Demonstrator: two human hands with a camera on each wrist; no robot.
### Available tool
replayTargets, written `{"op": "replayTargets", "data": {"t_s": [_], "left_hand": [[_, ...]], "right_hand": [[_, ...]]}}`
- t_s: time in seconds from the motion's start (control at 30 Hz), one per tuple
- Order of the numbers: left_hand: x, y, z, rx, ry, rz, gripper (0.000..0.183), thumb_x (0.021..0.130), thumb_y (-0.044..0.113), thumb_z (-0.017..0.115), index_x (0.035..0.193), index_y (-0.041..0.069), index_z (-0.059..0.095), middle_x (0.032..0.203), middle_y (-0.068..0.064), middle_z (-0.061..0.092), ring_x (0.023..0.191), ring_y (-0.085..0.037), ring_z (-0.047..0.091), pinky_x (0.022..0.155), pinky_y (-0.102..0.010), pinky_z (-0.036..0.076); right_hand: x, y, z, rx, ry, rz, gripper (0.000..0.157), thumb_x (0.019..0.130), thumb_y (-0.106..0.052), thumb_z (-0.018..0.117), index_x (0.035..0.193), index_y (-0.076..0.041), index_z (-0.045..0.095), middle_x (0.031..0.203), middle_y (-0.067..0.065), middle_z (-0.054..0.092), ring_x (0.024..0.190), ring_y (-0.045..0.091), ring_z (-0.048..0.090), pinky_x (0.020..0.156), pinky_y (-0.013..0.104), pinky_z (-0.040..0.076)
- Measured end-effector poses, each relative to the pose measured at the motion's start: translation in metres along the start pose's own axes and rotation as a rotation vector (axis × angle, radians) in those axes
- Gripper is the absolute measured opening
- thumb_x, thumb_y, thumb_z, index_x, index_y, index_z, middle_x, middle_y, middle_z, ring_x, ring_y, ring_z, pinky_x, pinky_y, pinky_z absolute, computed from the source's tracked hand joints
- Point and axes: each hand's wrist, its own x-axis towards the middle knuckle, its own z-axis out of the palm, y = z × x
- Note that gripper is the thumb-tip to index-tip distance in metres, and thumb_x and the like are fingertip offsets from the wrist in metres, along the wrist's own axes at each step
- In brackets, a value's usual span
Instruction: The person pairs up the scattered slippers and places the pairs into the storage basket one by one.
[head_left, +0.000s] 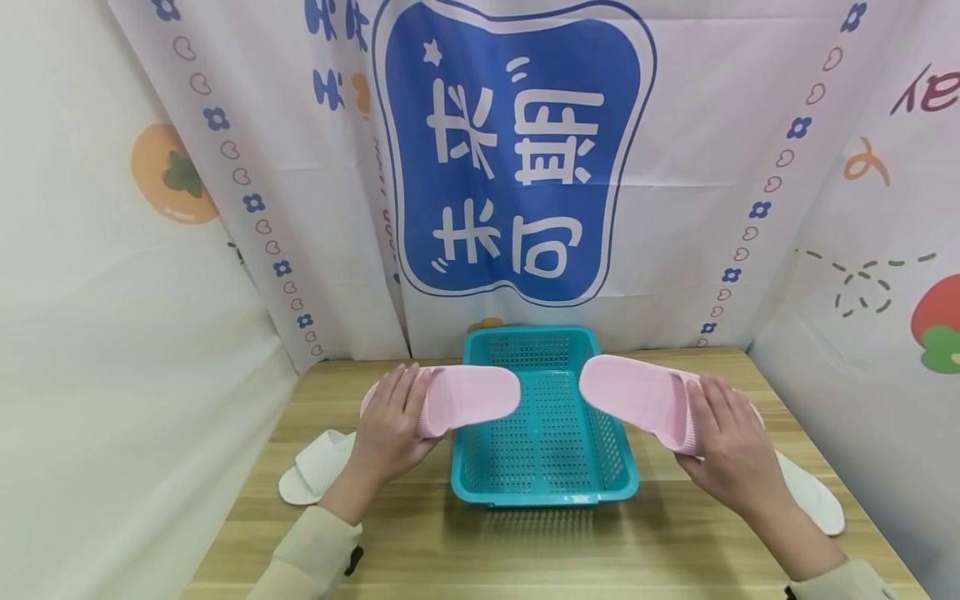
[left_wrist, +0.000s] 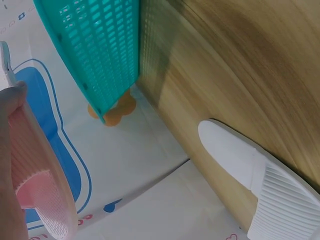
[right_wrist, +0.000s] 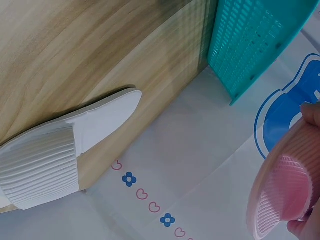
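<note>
My left hand (head_left: 392,427) grips a pink slipper (head_left: 480,395) by its strap, and the slipper's heel end reaches over the left rim of a teal plastic basket (head_left: 543,498). On the other side my right hand (head_left: 731,442) holds a second pink slipper (head_left: 630,392) the same way, its heel end over the basket's right rim. Both slippers are raised above the table. A white slipper (left_wrist: 230,151) lies on the table by my left arm. Another white slipper (right_wrist: 45,160) lies on the right, partly hidden by my right arm in the head view.
The basket stands in the middle of a wooden table (head_left: 420,542), near its back edge. Printed white cloth (head_left: 705,167) hangs behind the table and along both sides. The white slippers lie near the table's left and right edges.
</note>
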Motion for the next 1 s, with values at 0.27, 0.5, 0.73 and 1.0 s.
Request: {"op": "replayTargets", "data": {"t_s": [0.27, 0.5, 0.73, 1.0], "left_hand": [[0.005, 0.002, 0.0, -0.001, -0.005, 0.002, 0.096, 0.062, 0.042, 0.086, 0.136, -0.006, 0.048, 0.131, -0.027, 0.053, 0.119, -0.044, 0.052, 0.101, -0.057, 0.041], [0.009, 0.005, 0.0, 0.009, 0.001, 0.011, 0.096, 0.062, 0.044, 0.086, 0.136, -0.006, 0.049, 0.131, -0.027, 0.054, 0.119, -0.043, 0.052, 0.101, -0.056, 0.041], [0.01, 0.006, 0.002, 0.004, 0.002, 0.002, 0.095, 0.062, 0.044, 0.085, 0.135, -0.006, 0.05, 0.131, -0.028, 0.054, 0.119, -0.044, 0.051, 0.101, -0.056, 0.041], [0.012, 0.01, 0.002, -0.008, -0.003, -0.006, 0.094, 0.064, 0.045, 0.085, 0.136, -0.005, 0.05, 0.132, -0.026, 0.053, 0.119, -0.043, 0.052, 0.103, -0.055, 0.04]], "right_hand": [[0.004, -0.002, 0.002, 0.013, 0.001, -0.014, 0.077, 0.088, -0.047, 0.038, 0.134, 0.014, 0.045, 0.128, 0.035, 0.049, 0.114, 0.053, 0.046, 0.095, 0.068, 0.037], [0.009, -0.003, 0.001, 0.0, -0.065, -0.009, 0.079, 0.09, -0.05, 0.034, 0.136, 0.014, 0.043, 0.131, 0.035, 0.047, 0.119, 0.052, 0.044, 0.095, 0.069, 0.038], [0.011, -0.007, 0.001, 0.008, -0.08, -0.009, 0.078, 0.09, -0.047, 0.034, 0.137, 0.014, 0.041, 0.132, 0.035, 0.046, 0.119, 0.052, 0.043, 0.099, 0.068, 0.035], [0.011, -0.01, 0.006, 0.018, -0.004, -0.024, 0.075, 0.089, -0.046, 0.038, 0.136, 0.012, 0.044, 0.13, 0.034, 0.049, 0.116, 0.052, 0.047, 0.09, 0.07, 0.04]]}}
